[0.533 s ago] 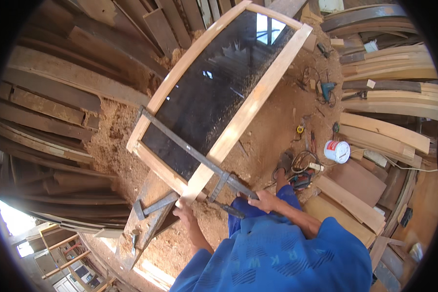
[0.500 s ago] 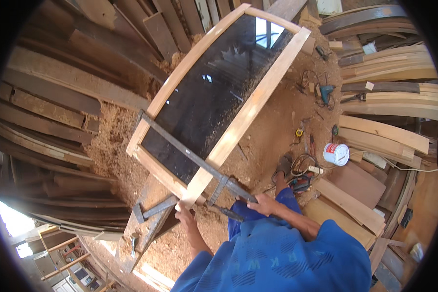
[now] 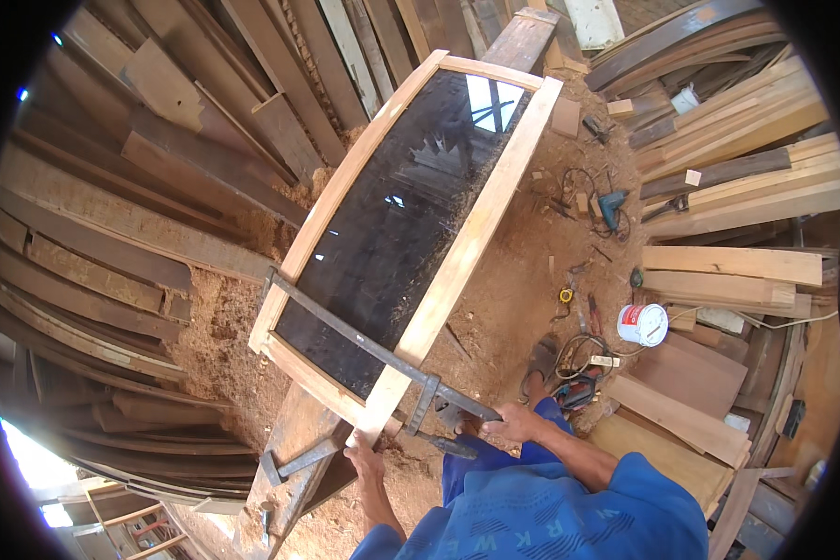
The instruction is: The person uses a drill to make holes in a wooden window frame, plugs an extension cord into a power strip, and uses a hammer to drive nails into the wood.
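A pale wooden frame (image 3: 481, 217) with a dark, glossy glass panel (image 3: 373, 233) lies slanted across a workbench. Spanning its near end is a dark metal bar clamp (image 3: 345, 328); one jaw hooks over the far-left rail, and the sliding jaw stands beside the near-right rail. My right hand (image 3: 521, 424) is closed around the bar's right end. At the frame's lower corner, my left hand (image 3: 366, 459) has its fingers curled on the end of the long rail. Below the frame's near end, another metal clamp (image 3: 303, 459) rests against the bench plank (image 3: 299, 420).
Curved boards (image 3: 93, 299) are stacked at left, with more lumber (image 3: 737, 266) at right. On the sawdust-covered floor sit a white bucket (image 3: 642, 325), a teal power drill (image 3: 612, 207), a tape measure (image 3: 566, 296) and cords. A hammer (image 3: 266, 523) lies on the bench's near end.
My view has shifted, so the frame and clamp appear lower in the picture. Both hands keep their places on the frame corner and the clamp bar.
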